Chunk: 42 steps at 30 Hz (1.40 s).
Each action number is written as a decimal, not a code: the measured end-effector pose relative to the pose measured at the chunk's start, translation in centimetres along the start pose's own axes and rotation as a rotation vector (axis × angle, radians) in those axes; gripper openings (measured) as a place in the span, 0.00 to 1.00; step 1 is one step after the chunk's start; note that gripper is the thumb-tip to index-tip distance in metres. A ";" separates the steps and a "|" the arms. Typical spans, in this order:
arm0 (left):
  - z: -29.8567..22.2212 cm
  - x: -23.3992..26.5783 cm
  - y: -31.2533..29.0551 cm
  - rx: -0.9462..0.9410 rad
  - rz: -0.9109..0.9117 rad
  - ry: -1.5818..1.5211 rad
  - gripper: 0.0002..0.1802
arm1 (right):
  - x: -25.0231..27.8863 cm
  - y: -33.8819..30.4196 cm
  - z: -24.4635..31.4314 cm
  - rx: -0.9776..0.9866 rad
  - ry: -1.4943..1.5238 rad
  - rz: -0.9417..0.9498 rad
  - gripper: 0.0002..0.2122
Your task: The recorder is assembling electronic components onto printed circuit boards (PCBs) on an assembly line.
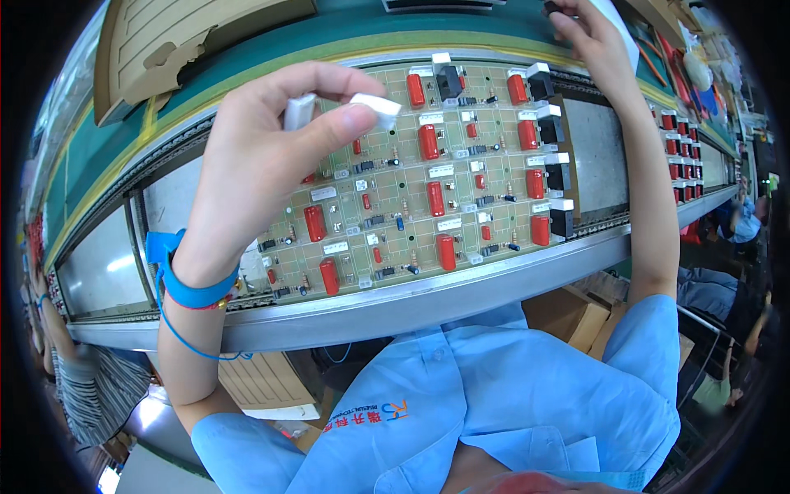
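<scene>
My left hand is raised over the left part of a panel of pale green circuit boards. Thumb and forefinger pinch a small white rectangular block, and a second white block sits within the same hand. Red capacitors stand in rows on the panel, among small resistors. Along its right edge are black block-shaped components next to white blocks. Beyond the panel's far right corner, my right hand has its fingers closed on a small dark part, partly cut off by the picture's edge.
The panel lies across a metal-railed conveyor. A cardboard box stands on the green surface at far left. Another populated panel sits farther right on the line. A blue wrist strap with a cord circles my left wrist. Other people are at both sides.
</scene>
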State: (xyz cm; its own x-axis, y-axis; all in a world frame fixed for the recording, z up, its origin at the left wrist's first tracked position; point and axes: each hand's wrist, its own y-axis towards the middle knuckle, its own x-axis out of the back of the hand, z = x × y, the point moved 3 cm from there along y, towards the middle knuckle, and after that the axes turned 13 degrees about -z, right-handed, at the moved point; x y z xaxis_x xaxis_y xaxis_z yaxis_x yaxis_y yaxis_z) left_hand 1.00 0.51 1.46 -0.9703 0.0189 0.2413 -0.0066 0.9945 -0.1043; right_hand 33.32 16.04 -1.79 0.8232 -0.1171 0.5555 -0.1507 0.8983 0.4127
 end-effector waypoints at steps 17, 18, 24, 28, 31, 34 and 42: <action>-0.1 -7.6 2.2 -0.761 -0.149 0.577 0.07 | 2.7 -5.8 5.9 -0.291 0.361 -0.053 0.10; -0.1 -7.7 2.2 -0.781 -0.147 0.589 0.07 | 2.8 -5.9 6.0 -0.304 0.365 -0.056 0.10; -0.7 -7.6 2.2 -0.810 -0.070 0.711 0.08 | 2.6 -6.3 7.2 -0.148 0.165 0.047 0.17; -1.0 -8.0 1.7 -0.877 -0.078 0.796 0.07 | 2.5 -6.5 7.0 -0.197 0.193 0.038 0.16; -1.3 -8.1 1.7 -0.951 -0.034 0.802 0.08 | 2.4 -6.5 6.6 -0.132 0.161 0.012 0.15; -1.3 -8.2 1.5 -0.944 -0.026 0.863 0.11 | 2.4 -6.4 6.3 -0.124 0.140 0.011 0.14; -0.5 -8.3 1.0 -0.961 -0.124 0.845 0.12 | 2.8 -6.5 6.8 -0.176 0.229 0.091 0.12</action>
State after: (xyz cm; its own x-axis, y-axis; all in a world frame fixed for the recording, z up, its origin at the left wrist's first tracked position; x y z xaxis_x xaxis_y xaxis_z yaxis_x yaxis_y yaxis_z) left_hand 9.20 1.39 -0.16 -0.5196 -0.3708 0.7697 0.4332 0.6622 0.6114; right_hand 32.92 6.97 2.01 0.9159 0.0478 0.3985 -0.1486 0.9627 0.2261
